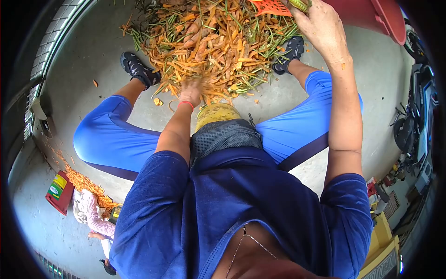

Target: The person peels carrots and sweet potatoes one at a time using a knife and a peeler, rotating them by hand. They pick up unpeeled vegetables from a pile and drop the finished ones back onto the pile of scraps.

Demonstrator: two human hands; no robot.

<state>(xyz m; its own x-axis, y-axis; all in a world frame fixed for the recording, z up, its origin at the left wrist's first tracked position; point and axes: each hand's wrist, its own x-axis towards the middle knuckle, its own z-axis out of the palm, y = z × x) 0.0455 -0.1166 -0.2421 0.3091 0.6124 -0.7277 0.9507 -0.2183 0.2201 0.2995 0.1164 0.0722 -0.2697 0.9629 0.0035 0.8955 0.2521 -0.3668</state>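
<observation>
A heap of carrots, orange peelings and green stalks (218,56) lies on the floor between the feet. My left hand (189,91) is at its near edge, smeared by motion, with a red band on the wrist; its fingers cannot be made out. My right hand (324,29) is raised at the upper right, closed on a green-yellow object (301,5) cut off by the top edge. Beside that hand is an orange slotted plastic item (271,7); whether they touch is unclear.
A yellow rounded seat (217,114) shows between the thighs. A large red tub (364,16) stands at the upper right. Motorbikes (409,125) are along the right side. At the lower left, another person (95,211) is beside orange peelings (86,181) and a red container (60,193).
</observation>
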